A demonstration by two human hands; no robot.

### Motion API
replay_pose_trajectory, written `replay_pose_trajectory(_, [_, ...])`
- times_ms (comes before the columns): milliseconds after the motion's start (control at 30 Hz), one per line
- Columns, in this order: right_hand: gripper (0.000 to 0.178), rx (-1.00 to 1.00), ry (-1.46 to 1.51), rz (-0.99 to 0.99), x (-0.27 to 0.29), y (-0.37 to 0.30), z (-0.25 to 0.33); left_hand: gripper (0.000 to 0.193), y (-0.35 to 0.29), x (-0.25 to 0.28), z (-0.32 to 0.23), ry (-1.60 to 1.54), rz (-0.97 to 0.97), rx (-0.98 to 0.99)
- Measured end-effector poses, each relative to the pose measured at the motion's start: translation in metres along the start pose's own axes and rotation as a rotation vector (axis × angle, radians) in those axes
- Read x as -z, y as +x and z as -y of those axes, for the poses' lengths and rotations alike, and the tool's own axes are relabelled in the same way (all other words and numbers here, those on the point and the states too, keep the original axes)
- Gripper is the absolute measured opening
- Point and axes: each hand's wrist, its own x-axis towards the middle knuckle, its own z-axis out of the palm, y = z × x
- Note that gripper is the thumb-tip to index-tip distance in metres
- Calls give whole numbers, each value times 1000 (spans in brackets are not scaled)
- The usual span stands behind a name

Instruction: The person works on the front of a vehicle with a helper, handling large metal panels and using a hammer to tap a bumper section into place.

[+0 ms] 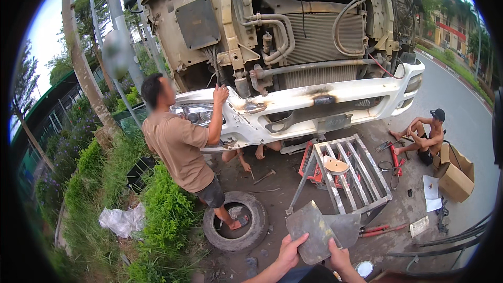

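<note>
At the lower middle, my left hand (pixel 290 251) grips the left edge of a flat grey plate (pixel 313 233) with rounded corners, thumb on top. My right hand (pixel 339 259) closes on the same plate's right edge. A second, darker grey sheet (pixel 346 228) shows behind it on the right; whether my right hand also holds this sheet is hard to see. Just beyond the plates stands a metal slatted stand (pixel 361 165) with a tan, rounded piece (pixel 335 165) lying on its slats.
A truck front with white bumper (pixel 293 99) and exposed radiator (pixel 325 36) stands ahead. One person (pixel 178 131) stands by a tyre (pixel 251 238); another's arms (pixel 243 162) show underneath. Someone sits right (pixel 432 136) beside a cardboard box (pixel 456 173). Red-handled cutters (pixel 374 230) lie nearby.
</note>
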Motion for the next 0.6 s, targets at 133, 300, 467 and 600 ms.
replay_pose_trajectory(133, [42, 34, -28, 63, -4, -2, 0, 35, 1, 9, -1, -34, 15, 39])
replay_pose_trajectory(300, [40, 69, -18, 113, -8, -4, 8, 34, -3, 9, -5, -112, -1, 172])
replay_pose_trajectory(467, [41, 45, -18, 122, -6, -5, 18, 39, -9, 2, -5, -157, -18, 255])
replay_pose_trajectory(600, [39, 84, -135, 269, 7, -5, 12, 42, -10, 0, -6, -106, 26, 123])
